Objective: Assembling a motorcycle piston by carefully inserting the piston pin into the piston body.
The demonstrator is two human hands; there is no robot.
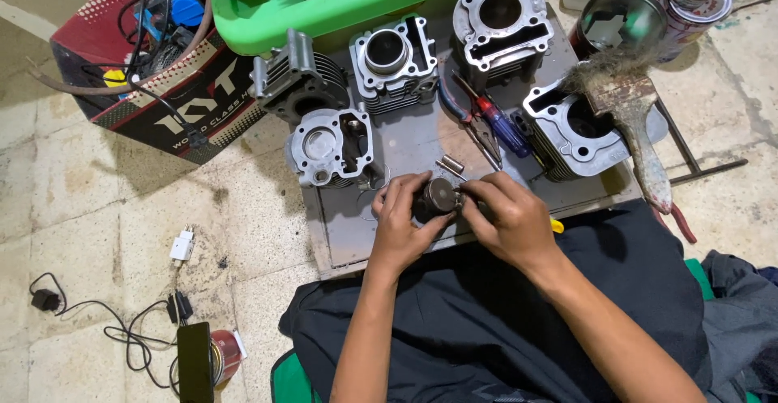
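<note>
My left hand (399,223) and my right hand (507,215) meet over the near edge of a low metal table (348,233). Between them they grip a small dark round piston (438,196), the left cupping its side and the right pinching it from the other side. A short metal pin (452,163) lies on the table just beyond my fingers. Several grey engine cylinder blocks ring the work spot: one at the left (328,145), one at the right (571,132), others behind (393,63).
Red-handled pliers (463,107) and a blue-handled screwdriver (504,127) lie mid-table. A worn paintbrush (640,127) rests at the right edge by a tin (620,18). A green tub (340,6) and a box of cables (162,63) sit behind. A phone (194,362) and chargers lie on the floor.
</note>
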